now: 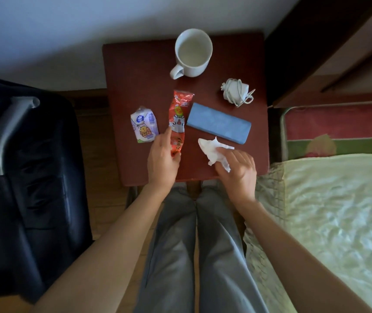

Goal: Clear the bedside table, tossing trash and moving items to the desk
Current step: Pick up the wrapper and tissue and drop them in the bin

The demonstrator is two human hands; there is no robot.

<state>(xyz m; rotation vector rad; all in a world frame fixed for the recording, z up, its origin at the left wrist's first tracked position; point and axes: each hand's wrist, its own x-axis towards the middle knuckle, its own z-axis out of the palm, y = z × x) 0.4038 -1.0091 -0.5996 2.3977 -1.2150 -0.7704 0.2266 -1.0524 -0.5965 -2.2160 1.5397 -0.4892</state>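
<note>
Now, red wrapper (176,123) under left fingers (168,137) — tissue (212,150) under right fingers (225,152)

1. On the red snack wrapper (177,123) gripped by my left hand (162,161) I see print and a cartoon face, but I cannot read any of the lettering
2. The small white-and-purple packet (144,127) just left of that hand carries a round blue logo and a drawing, with words too blurred to read
3. The blue case (218,123) just beyond my right hand (239,169) shows no writing I can make out
</note>
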